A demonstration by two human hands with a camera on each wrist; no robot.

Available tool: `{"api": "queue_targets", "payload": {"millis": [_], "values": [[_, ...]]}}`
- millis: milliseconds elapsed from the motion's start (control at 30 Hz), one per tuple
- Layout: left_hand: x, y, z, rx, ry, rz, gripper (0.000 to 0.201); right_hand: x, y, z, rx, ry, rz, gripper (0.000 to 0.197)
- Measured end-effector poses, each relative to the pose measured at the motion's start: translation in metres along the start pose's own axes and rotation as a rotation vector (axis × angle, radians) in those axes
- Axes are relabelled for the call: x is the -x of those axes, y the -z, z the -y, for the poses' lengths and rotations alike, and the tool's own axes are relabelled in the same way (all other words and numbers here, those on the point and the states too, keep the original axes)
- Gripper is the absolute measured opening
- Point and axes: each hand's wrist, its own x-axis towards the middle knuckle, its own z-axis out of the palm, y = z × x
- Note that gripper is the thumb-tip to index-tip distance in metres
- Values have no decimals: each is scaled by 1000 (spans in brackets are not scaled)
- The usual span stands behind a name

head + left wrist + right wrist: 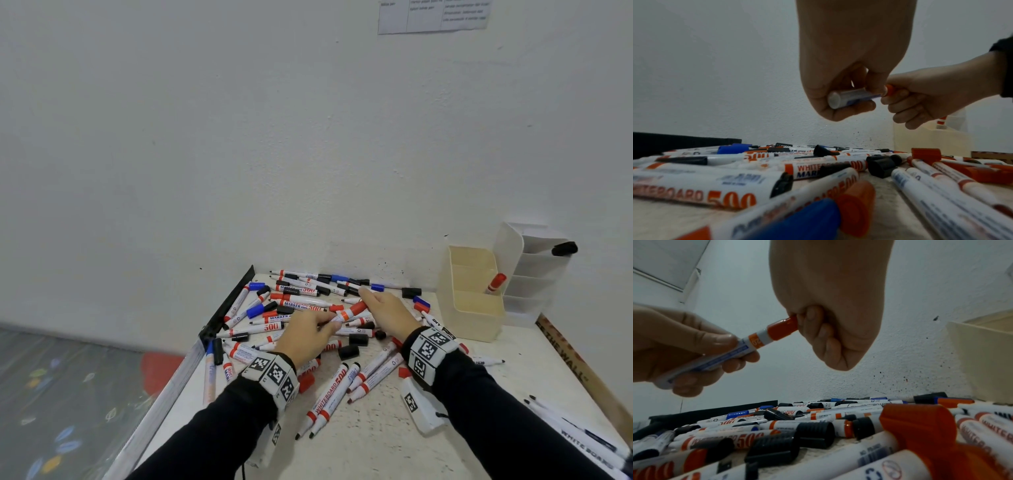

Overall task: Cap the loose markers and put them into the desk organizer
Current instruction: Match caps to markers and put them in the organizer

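A white whiteboard marker (343, 316) with a red cap (358, 307) is held above the pile of loose markers (301, 305). My left hand (327, 322) grips its barrel (851, 97), fingers curled round it. My right hand (369, 301) pinches the red cap (783, 328), which sits on the marker's end. In the right wrist view the left hand (684, 350) holds the barrel (715, 360) and the right hand (818, 331) closes on the cap. The cream desk organizer (479, 320) stands at the right with one red-capped marker (496, 282) in it.
Behind the cream organizer stands a white tiered organizer (513, 246) with a black-capped marker (564, 248). Loose black caps (348, 352) and red caps (306, 382) lie among the markers. More markers (579, 435) lie at the table's front right. The wall is close behind.
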Motion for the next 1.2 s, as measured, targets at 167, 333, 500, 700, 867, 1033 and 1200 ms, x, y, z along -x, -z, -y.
{"api": "queue_targets", "payload": {"millis": [167, 333, 500, 700, 867, 1033, 1200], "values": [[2, 1, -11, 49, -5, 50, 27, 6, 3, 1, -58, 23, -43, 43], [3, 3, -17, 185, 32, 152, 34, 12, 6, -2, -129, 51, -59, 43], [3, -1, -20, 304, 50, 164, 29, 13, 14, 1, -57, 151, -46, 42], [-3, -6, -29, 284, 22, 131, 30, 7, 32, 1, -87, 178, -63, 35], [-12, -5, -27, 3, 125, 225, 40, 4, 67, 0, -171, 154, -310, 24], [-4, -5, -18, -350, 365, 425, 27, 3, 127, -13, -42, 196, -689, 20], [2, -11, -11, -423, 440, 495, 34, 8, 154, -42, 136, 101, -875, 25]]}}
